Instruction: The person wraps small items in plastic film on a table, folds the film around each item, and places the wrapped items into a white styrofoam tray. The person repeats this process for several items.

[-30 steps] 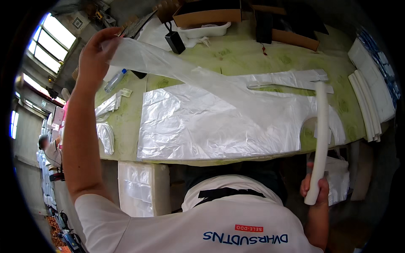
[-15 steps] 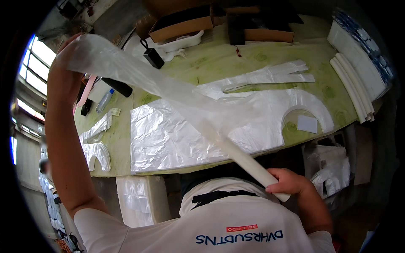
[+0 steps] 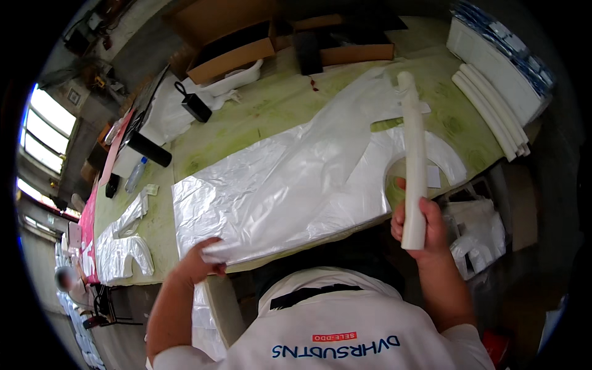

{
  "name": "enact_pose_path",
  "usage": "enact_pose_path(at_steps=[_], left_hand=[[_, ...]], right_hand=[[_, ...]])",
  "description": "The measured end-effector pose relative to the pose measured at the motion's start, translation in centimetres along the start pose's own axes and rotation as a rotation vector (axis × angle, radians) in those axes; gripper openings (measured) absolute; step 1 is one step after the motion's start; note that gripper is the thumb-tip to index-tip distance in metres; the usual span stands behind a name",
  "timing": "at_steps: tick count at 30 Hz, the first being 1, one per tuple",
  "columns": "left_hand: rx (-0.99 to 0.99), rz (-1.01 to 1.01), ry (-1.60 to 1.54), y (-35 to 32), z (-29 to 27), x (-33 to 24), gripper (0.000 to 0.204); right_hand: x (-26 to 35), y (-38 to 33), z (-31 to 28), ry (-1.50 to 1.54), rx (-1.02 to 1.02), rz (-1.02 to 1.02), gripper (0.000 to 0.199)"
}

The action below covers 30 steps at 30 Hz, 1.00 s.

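Observation:
My right hand is wrapped round the lower end of a long white tube, which stands nearly upright over the right part of the table. Thin clear plastic film spreads from beside the tube down to the left, over a stack of white plastic sheets with a curved cutout at its right end. At the table's front edge my left hand grips a gathered corner of the film. A small white card lies within the cutout, partly behind the tube.
Several white tubes lie at the table's right end beside a white box. Open cardboard boxes stand along the back. To the left are a black cylinder, a plastic bottle and smaller cut sheets.
My left hand has come down from high at the left to the table's front edge, bringing the film with it. My right hand has raised the tube and turned it upright.

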State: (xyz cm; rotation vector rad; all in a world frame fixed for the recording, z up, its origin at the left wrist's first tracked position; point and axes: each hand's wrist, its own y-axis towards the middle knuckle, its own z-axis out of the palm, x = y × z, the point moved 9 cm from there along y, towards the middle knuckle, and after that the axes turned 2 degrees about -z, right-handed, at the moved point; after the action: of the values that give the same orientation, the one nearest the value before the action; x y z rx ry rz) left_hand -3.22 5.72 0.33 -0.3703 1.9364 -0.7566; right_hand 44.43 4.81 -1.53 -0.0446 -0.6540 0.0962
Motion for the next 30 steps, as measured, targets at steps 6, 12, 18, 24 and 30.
enact_pose_path(at_steps=[6,12,18,24,30], left_hand=[[-0.217,0.105,-0.042,-0.6,-0.2,4.3,0.049],[-0.627,1.026,0.783,-6.3,5.9,-5.0,0.066],[-0.153,1.177,0.516,-6.4,9.1,-11.1,0.036],[0.174,0.916,-0.64,-4.2,4.0,-16.1,0.032],[0.038,0.874,-1.463,-2.9,-6.4,-11.0,0.028]], right_hand=[[1.5,1.5,-0.5,-0.336,-0.121,-0.078,0.057],[-0.7,1.4,0.1,-0.301,-0.179,0.021,0.049],[-6.4,-1.8,2.5,-0.111,0.033,0.097,0.059],[-8.1,-1.1,6.8,-0.12,0.13,0.074,0.058],[-3.9,0.3,7.4,-0.348,0.11,-0.115,0.049]])
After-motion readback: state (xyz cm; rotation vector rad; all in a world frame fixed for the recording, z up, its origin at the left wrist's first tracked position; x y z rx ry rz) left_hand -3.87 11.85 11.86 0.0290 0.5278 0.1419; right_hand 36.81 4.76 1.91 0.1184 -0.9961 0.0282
